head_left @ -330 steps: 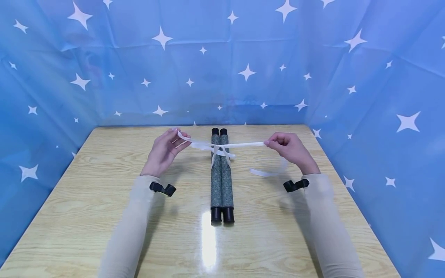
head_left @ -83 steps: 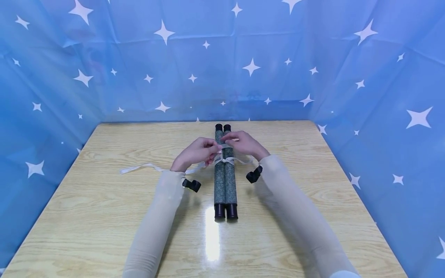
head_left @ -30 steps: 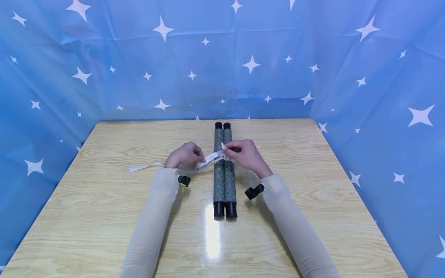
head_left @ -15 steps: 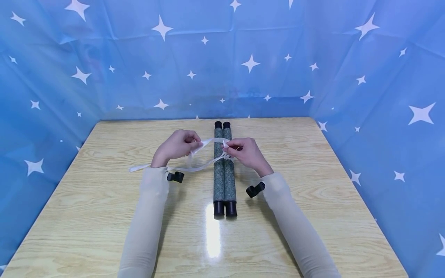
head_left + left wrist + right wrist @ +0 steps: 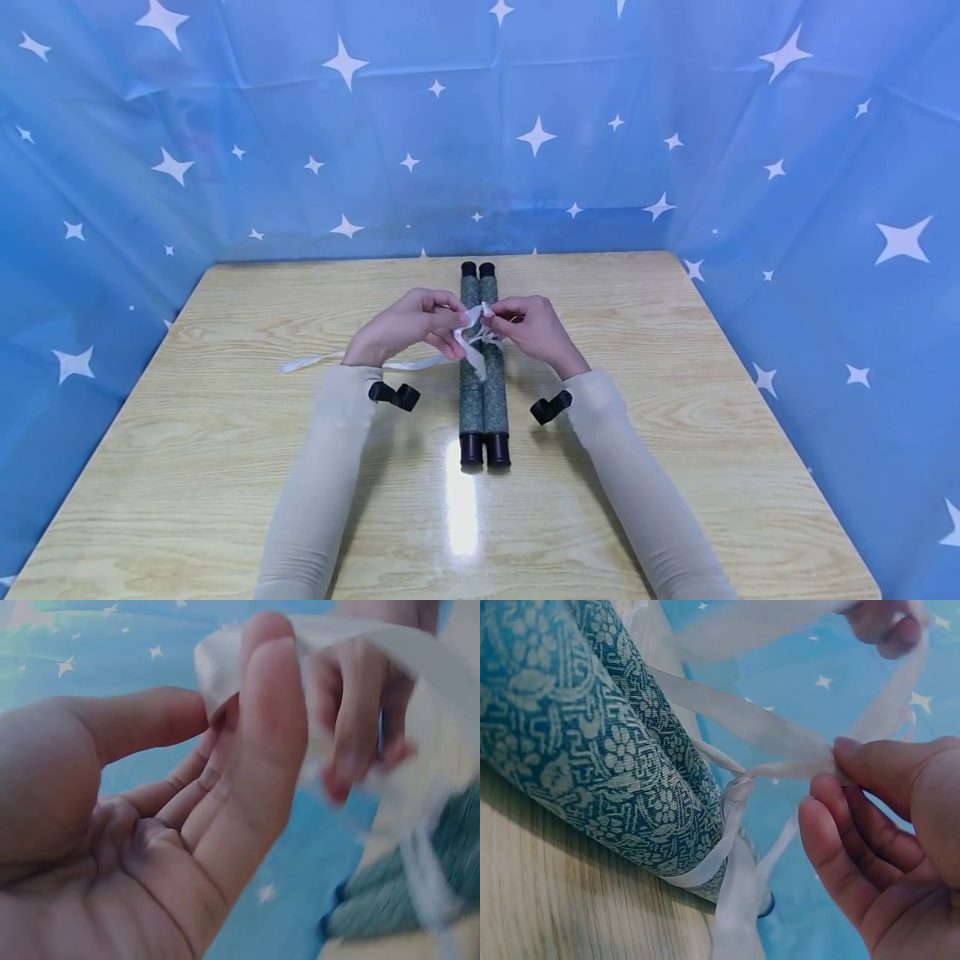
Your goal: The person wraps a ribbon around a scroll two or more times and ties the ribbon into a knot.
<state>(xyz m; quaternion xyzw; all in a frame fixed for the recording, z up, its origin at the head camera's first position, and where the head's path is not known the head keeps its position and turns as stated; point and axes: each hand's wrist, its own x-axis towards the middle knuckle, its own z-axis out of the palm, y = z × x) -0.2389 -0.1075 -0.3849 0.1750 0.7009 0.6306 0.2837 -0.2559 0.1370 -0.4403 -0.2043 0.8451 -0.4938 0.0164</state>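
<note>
A double-rolled scroll [image 5: 472, 408] in green patterned cloth with black end knobs lies lengthwise on the table. White ribbon [image 5: 697, 874] wraps its middle and is knotted on top. My left hand [image 5: 408, 325], just left of the scroll, pinches a ribbon strand between thumb and index finger; in the left wrist view the ribbon [image 5: 217, 667] folds over those fingertips. Right of the knot, my right hand [image 5: 536, 329] pinches a ribbon loop between thumb and fingers, held slightly above the scroll. A loose ribbon end [image 5: 300, 363] trails left, passing behind the left wrist.
The wood-grain table [image 5: 637, 467] carries the scroll near its middle. A blue curtain [image 5: 420, 125] with white stars encloses the back and sides. Each wrist bears a small black camera [image 5: 551, 407].
Over the last second my left hand drew its ribbon strand up and leftward, then brought it back right over the scroll beside the right hand. The right hand kept its pinch almost in place.
</note>
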